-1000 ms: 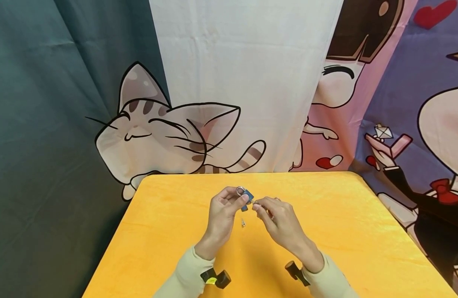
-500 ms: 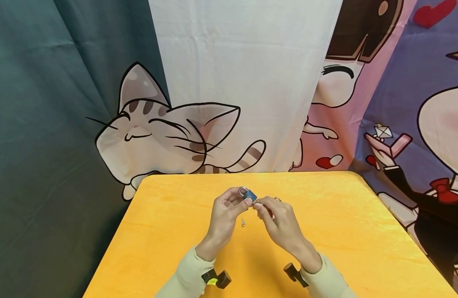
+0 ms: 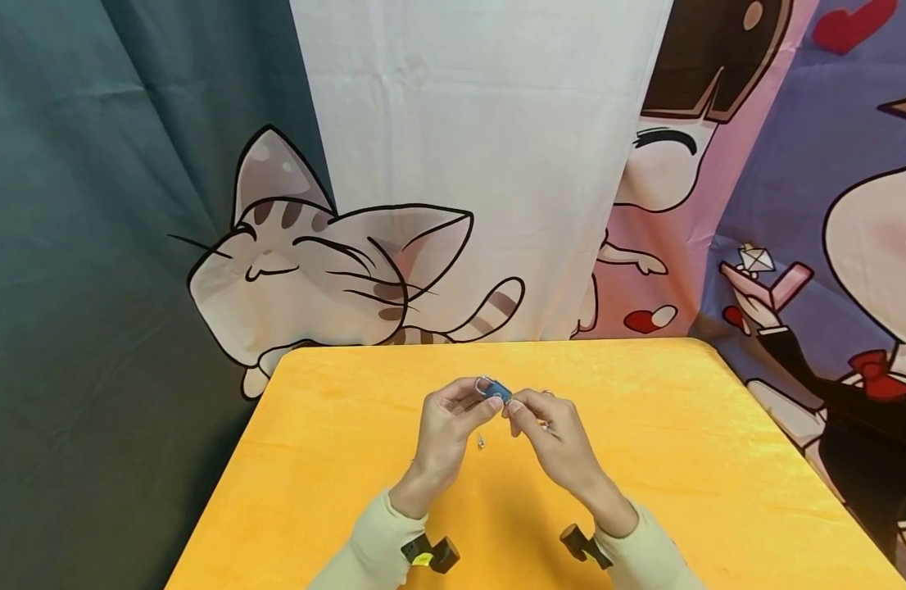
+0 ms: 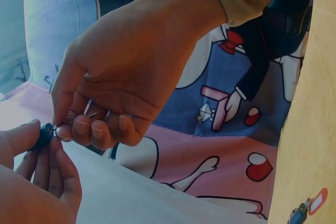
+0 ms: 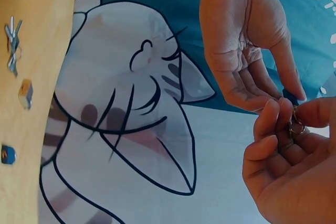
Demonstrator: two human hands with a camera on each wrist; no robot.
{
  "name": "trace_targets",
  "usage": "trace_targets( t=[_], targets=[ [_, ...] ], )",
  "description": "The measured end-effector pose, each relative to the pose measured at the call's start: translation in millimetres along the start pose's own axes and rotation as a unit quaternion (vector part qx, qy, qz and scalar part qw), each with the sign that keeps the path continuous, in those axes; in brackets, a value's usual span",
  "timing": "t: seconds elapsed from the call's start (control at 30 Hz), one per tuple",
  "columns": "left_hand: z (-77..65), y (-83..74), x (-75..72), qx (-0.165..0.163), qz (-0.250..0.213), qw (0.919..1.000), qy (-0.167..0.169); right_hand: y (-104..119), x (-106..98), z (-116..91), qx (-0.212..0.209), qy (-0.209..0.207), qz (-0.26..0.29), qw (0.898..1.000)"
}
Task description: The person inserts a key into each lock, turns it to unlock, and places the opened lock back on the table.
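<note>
A person's left hand (image 3: 441,438) holds a small blue padlock (image 3: 500,392) above the yellow bench (image 3: 335,426), its grip narrow, thumb pressed on the padlock's face. The shackle points to ten o'clock in the head view. At about four o'clock from the padlock, the right hand (image 3: 563,447) has its thumb and forefinger closed on a metal ring (image 5: 297,128), which shows between the fingers in the right wrist view, right at the padlock's lower end. Both sleeves (image 3: 375,537) are pale, with a black strap mount at each wrist.

On the bench in the right wrist view, towards nine o'clock, a few keys (image 5: 12,45), a metal block (image 5: 25,95) and a blue thing (image 5: 8,154) lie in a row, apart from each other. The head view shows one small metal piece (image 3: 481,443) between the wrists; I can't be sure whether it is those keys. At five o'clock in the left wrist view, a blue piece (image 4: 298,215) lies beside a red tag (image 4: 317,202). A cat-print curtain (image 3: 453,164) hangs at twelve o'clock, behind the bench.
</note>
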State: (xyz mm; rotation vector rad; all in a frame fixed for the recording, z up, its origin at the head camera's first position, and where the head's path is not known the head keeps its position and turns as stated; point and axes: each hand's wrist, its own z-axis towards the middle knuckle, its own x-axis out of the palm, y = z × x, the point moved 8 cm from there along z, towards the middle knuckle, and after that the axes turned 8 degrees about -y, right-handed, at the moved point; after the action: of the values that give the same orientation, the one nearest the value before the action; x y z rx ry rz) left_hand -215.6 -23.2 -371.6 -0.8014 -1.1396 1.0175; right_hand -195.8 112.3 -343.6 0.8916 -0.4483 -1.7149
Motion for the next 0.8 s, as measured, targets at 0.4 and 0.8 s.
trace_targets(
  t=[0.4,0.8],
  targets=[
    [-0.5,-4.1,4.1,0.024,-0.008,0.9995,0.019,-13.5,6.5,-3.8,0.093,0.061,0.122,0.986],
    [-1.4,-5.8,4.4,0.044,0.004,0.9986,0.027,-14.6,13.0,-6.8,0.114,0.108,0.220,0.963]
  ],
)
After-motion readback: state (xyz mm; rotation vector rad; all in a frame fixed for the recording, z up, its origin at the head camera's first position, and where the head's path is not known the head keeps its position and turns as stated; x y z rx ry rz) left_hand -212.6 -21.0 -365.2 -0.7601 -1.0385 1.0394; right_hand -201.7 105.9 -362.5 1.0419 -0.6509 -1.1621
